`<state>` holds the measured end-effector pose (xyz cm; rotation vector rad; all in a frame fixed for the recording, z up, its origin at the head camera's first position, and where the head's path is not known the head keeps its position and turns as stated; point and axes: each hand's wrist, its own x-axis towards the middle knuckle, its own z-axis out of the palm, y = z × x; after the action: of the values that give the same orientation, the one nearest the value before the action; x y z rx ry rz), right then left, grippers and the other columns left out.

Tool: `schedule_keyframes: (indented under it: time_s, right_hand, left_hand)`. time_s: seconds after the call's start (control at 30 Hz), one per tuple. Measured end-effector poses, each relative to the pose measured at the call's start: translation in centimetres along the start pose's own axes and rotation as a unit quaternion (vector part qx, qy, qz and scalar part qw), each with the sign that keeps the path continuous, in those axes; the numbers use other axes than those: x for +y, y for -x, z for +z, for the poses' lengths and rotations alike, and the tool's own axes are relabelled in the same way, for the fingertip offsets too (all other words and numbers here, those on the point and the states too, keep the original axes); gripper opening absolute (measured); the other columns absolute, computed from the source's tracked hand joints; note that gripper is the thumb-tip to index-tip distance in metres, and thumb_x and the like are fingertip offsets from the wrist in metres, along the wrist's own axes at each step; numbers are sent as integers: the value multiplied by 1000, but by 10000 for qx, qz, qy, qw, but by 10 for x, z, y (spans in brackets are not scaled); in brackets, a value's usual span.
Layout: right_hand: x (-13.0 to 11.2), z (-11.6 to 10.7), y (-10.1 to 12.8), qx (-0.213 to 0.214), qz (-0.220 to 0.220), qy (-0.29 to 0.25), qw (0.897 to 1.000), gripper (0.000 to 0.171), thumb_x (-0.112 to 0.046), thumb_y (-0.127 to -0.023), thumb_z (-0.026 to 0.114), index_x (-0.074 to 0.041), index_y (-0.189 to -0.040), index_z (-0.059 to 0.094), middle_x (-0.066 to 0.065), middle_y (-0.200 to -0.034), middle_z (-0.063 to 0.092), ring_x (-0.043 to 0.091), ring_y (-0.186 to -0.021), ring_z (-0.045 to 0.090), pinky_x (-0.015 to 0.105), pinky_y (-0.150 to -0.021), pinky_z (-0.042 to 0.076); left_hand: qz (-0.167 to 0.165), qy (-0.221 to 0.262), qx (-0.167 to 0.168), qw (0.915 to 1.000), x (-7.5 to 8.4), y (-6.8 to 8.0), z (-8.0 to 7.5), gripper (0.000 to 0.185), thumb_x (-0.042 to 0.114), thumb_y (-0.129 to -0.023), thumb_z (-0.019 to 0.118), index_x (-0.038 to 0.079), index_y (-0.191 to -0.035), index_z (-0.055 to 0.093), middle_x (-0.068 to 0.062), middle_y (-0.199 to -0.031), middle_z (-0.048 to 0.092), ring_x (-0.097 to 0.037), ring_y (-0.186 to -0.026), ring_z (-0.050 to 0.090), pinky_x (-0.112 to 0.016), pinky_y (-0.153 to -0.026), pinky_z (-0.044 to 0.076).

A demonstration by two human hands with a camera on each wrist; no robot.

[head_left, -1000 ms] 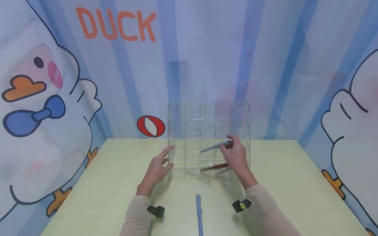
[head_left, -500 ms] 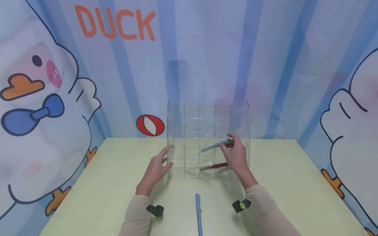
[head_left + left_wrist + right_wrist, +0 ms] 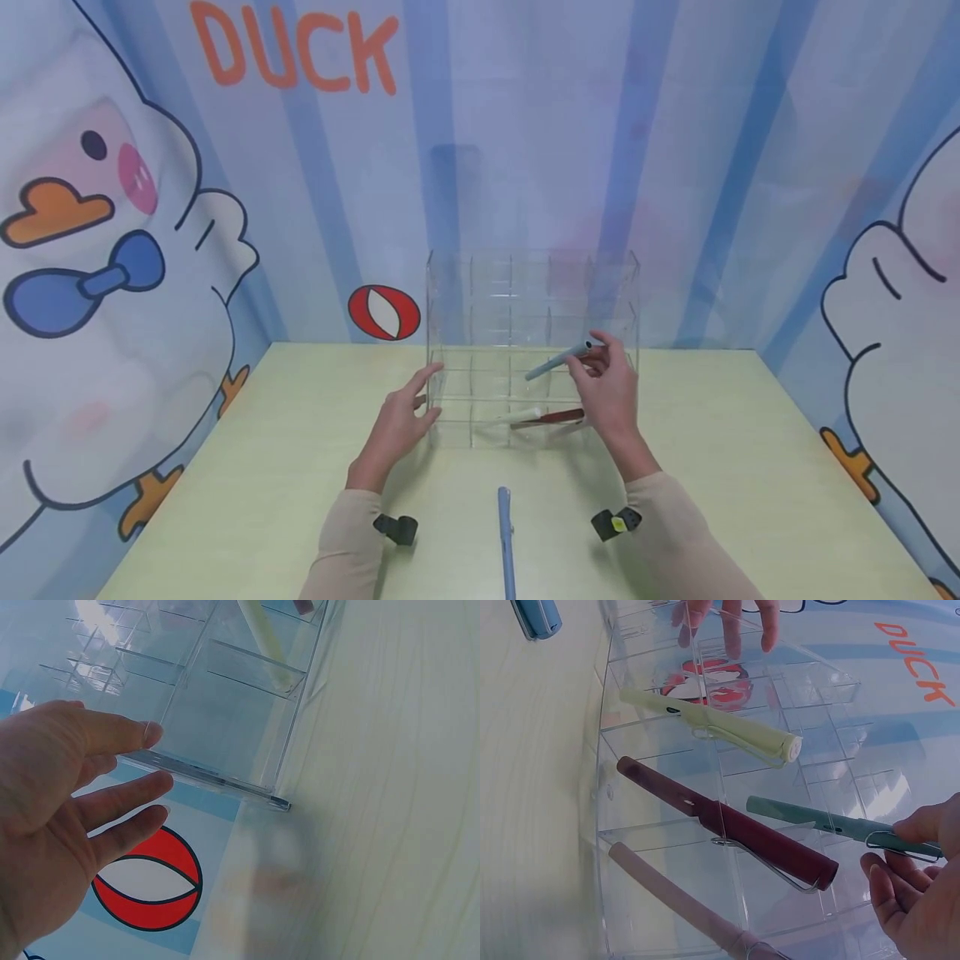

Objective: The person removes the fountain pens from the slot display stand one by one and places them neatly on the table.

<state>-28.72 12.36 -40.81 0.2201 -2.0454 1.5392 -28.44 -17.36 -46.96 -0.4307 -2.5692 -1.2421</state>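
Seated at a pale green desk (image 3: 225,483), a person works at a clear plastic organizer (image 3: 531,275) divided into small compartments, which stands near the desk's far edge against a blue striped backdrop printed with cartoon ducks and the word "DUCK" (image 3: 294,57). The right hand (image 3: 611,392) pinches the clip end of a grey-blue pen (image 3: 558,360) between thumb and fingertips, holding it tilted at the organizer's front, its tip pointing down and to the left into an upper compartment. The left hand (image 3: 397,421) is open, its fingers straight and spread, its fingertips at the organizer's left wall; the left wrist view shows the fingers (image 3: 112,735) at the clear panel's edge, though whether they press it cannot be told. Three pens already lie in the compartments: a pale green pen (image 3: 712,724), a dark red pen (image 3: 727,825) with a wire clip below it, and a pink pen (image 3: 675,900) lowest in the right wrist view. A light blue pen (image 3: 506,537) lies loose on the desk between the person's forearms, well apart from the organizer. Both sleeves are beige, with a small black device strapped at each wrist.
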Motion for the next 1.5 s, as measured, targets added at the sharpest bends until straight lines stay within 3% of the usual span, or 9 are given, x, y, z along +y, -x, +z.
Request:
schedule_keyframes:
  time_s: [0.27,0.4,0.5,0.7,0.83,0.93,1.13,1.27,1.5]
  right_hand:
    - [-6,-5,3,216,-26,-566,9982,48,-6,-79,69,-2,-122,48,14,-91,61,23,-82,63,21,-69,52]
    - [-23,-9,8,372,-144,-636,9972,46,1,-79,67,3,-120,47,19,-91,60,28,-83,62,22,-69,52]
    - [-35,-11,13,517,-238,-673,9961,44,3,-79,66,5,-119,47,21,-91,59,30,-83,61,22,-68,51]
    - [-27,-13,16,814,-549,-956,9906,44,1,-78,67,2,-117,48,20,-91,59,26,-81,61,23,-68,52]
    - [-14,-13,14,1090,-631,-1143,9854,45,-2,-78,68,-6,-119,49,16,-92,59,19,-82,62,23,-70,51]
    - [-10,-13,15,1295,-651,-1470,9785,46,-4,-78,69,-9,-119,48,16,-92,59,19,-82,62,24,-71,51]
    - [-13,-16,15,1665,-1041,-2010,9597,45,-4,-78,68,0,-118,47,21,-92,58,26,-81,62,29,-70,52]
    - [-16,-17,13,1704,-1134,-2353,9501,42,1,-79,66,1,-117,49,23,-95,55,28,-84,60,34,-71,53]
    - [-19,-19,10,1735,-1242,-3166,9242,42,12,-81,58,6,-120,46,28,-98,49,30,-86,54,41,-73,52]
  left_hand:
    - [-74,82,-101,9999,3,0,-2,71,4,-81,66,34,-137,34,-7,-139,37,-34,-106,54,-43,-80,50]
    - [20,76,-70,9999,3,0,-1,70,3,-80,66,29,-138,35,-9,-139,37,-35,-105,54,-42,-79,50]
    - [13,55,-47,10000,3,0,0,72,4,-80,67,34,-137,35,-8,-139,38,-33,-105,55,-41,-78,50]
    - [44,33,-30,10000,2,0,-1,73,4,-80,67,36,-137,34,-8,-139,38,-34,-105,55,-39,-78,51]
    - [41,-9,-30,10000,2,0,-1,73,5,-81,66,37,-137,33,-7,-139,37,-33,-105,55,-37,-79,51]
    - [2,63,-49,10000,2,2,-1,73,4,-80,66,37,-136,34,-7,-139,37,-34,-105,54,-40,-79,50]
    - [-58,79,-30,9999,2,2,0,73,3,-80,66,38,-136,34,-7,-138,39,-34,-105,55,-39,-79,50]
    - [-71,49,-13,10000,1,1,0,74,4,-80,66,41,-135,34,-6,-138,38,-33,-105,55,-39,-78,50]
    - [-12,67,-53,10000,1,0,-1,72,4,-81,66,38,-136,34,-7,-139,37,-34,-105,55,-43,-79,50]
